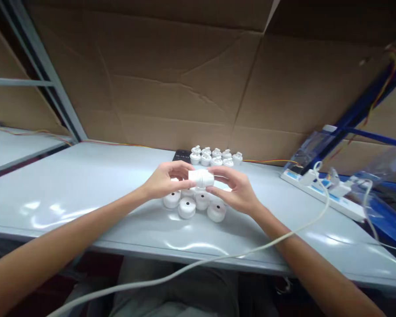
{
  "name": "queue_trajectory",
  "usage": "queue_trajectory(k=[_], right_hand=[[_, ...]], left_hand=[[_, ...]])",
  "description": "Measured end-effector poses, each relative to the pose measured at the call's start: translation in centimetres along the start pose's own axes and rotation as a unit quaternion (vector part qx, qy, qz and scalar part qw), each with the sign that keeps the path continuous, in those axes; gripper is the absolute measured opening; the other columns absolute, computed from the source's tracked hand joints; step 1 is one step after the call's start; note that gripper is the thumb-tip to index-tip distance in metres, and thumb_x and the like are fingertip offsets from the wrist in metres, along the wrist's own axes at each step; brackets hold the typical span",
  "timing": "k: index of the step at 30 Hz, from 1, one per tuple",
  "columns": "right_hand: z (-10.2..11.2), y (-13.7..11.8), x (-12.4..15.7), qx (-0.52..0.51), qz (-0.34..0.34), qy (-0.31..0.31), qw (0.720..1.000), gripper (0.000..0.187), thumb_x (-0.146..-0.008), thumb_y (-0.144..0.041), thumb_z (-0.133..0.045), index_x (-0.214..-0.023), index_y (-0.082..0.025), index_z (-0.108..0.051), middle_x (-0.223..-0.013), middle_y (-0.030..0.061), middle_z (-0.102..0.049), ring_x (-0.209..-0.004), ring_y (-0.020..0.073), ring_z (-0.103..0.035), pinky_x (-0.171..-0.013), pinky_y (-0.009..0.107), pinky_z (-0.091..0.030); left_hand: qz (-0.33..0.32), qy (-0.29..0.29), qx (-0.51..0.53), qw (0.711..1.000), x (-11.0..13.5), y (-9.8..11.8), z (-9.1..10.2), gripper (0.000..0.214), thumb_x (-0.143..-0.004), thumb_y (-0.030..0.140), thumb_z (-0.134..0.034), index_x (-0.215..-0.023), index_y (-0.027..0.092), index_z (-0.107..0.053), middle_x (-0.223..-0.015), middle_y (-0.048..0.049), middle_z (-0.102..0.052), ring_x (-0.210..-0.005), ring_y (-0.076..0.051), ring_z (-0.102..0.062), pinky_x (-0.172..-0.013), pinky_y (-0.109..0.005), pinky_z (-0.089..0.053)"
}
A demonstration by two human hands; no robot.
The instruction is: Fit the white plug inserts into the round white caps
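Observation:
Both hands hold a white cylindrical plastic piece (201, 178) sideways above the table, with a seam running around it. My left hand (170, 179) is closed on its left end, thumb in front and fingers behind. At the right end, my right hand (233, 188) pinches it between thumb and fingers. Just below and behind the hands sit several white round pieces (187, 208) with a small dark spot on top; the hands partly cover this group. Farther back stand several white pieces with raised tops (217, 158), in two rows.
A black device with a digit display (181, 156) lies beside the rear rows. On the right, a white power strip (320, 193) carries plugs. A white cable (244, 253) crosses the view in front of the table (95, 176). Cardboard (171, 88) walls the back.

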State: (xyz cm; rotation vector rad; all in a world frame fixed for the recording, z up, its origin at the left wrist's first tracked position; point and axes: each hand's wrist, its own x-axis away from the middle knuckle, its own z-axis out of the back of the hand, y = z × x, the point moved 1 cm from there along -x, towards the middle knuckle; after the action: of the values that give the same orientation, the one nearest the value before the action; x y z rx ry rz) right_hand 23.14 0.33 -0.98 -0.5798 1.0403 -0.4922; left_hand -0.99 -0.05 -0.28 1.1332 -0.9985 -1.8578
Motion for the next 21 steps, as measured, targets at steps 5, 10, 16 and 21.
queue_trajectory(k=[5,10,16,21], right_hand=[[0.1,-0.1,0.0,0.035,0.042,-0.004,0.999,0.036,-0.084,-0.028,-0.079,-0.118,-0.025,-0.069,-0.122,0.0085,-0.071,-0.117,0.0261,-0.067,-0.102,0.046,-0.060],[0.0,-0.3,0.1,0.047,0.009,-0.003,0.999,0.037,-0.083,-0.032,-0.081,-0.117,-0.022,-0.069,-0.115,0.0092,-0.074,-0.105,0.0256,-0.072,-0.096,0.045,-0.063],[0.0,-0.1,0.1,0.023,-0.045,-0.015,0.999,0.039,-0.084,-0.040,-0.079,-0.116,-0.021,-0.069,-0.109,0.0090,-0.076,-0.093,0.0244,-0.075,-0.089,0.044,-0.064],[-0.1,0.3,0.1,-0.003,-0.121,-0.013,0.993,0.045,-0.085,-0.052,-0.075,-0.117,-0.021,-0.068,-0.097,0.0079,-0.077,-0.082,0.0232,-0.075,-0.079,0.040,-0.064]], left_hand=[[0.062,-0.028,0.035,0.997,-0.2,-0.6,-0.1,0.047,-0.079,0.052,-0.079,-0.107,0.016,-0.069,-0.079,-0.0035,-0.075,-0.070,-0.019,-0.073,-0.057,-0.025,-0.056],[0.007,-0.029,0.000,1.000,-0.2,-0.6,-0.2,0.044,-0.080,0.051,-0.077,-0.105,0.016,-0.069,-0.086,-0.0044,-0.074,-0.078,-0.019,-0.072,-0.069,-0.030,-0.059],[-0.120,-0.006,-0.143,0.982,0.2,0.0,0.2,0.041,-0.079,0.041,-0.080,-0.110,0.018,-0.068,-0.107,-0.0063,-0.073,-0.084,-0.016,-0.066,-0.080,-0.028,-0.055],[-0.202,0.001,-0.205,0.958,0.5,0.7,0.0,0.031,-0.081,0.028,-0.077,-0.109,0.019,-0.068,-0.112,-0.0081,-0.073,-0.100,-0.021,-0.067,-0.089,-0.032,-0.053]])
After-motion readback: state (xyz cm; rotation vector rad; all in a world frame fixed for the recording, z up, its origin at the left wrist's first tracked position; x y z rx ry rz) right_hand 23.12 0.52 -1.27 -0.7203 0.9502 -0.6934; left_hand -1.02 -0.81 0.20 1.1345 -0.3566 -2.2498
